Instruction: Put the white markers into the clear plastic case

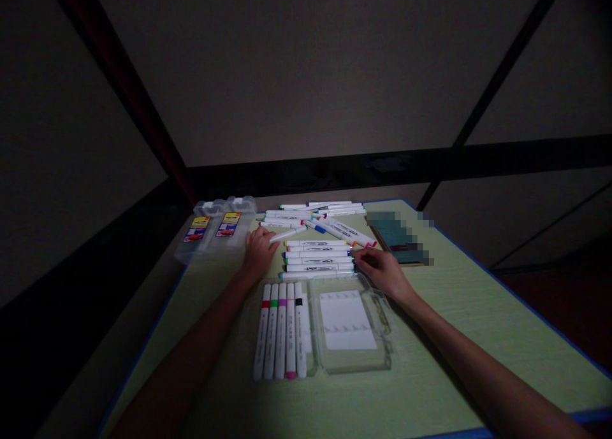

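My left hand [259, 253] is closed on the left end of a white marker [291, 233], which slants up to the right. The fingers of my right hand [382, 270] are curled together at the right end of a marker [318, 254] in a stacked row of white markers with coloured ends. Closer to me lies an opened clear plastic case [354, 367]. Its left half holds several upright-lying markers [278, 337] with red, green, purple, pink and black bands; a white card [348, 321] lies in its right half.
More loose markers [335, 209] lie scattered at the back of the green table [478, 337]. Two clear cases with yellow labels [228, 224] stand at the far left edge. A partly pixelated dark green flat object [396, 238] lies at the right. A wall rises behind.
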`<control>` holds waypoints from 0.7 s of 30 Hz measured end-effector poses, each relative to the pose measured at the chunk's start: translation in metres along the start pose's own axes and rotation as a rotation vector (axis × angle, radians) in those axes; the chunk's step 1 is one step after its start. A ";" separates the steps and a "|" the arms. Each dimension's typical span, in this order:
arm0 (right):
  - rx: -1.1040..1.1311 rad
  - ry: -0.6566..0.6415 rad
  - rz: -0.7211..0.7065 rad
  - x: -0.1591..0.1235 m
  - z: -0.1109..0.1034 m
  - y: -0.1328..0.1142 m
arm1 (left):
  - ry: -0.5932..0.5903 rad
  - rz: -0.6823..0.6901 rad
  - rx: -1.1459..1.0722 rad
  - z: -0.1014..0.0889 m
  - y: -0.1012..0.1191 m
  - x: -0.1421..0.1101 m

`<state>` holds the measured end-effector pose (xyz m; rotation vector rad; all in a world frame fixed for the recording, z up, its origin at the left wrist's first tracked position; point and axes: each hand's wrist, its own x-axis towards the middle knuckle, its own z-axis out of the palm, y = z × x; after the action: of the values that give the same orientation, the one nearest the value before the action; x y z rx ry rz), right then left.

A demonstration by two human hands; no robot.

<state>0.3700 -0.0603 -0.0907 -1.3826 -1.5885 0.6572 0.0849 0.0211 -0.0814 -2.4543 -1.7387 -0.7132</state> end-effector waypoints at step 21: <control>-0.010 -0.025 -0.010 0.001 -0.001 0.003 | 0.049 -0.082 -0.150 0.003 -0.009 0.003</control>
<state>0.3720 -0.0589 -0.0928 -1.3778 -1.6194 0.6643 0.0788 0.0274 -0.0851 -2.4469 -1.8405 -0.9367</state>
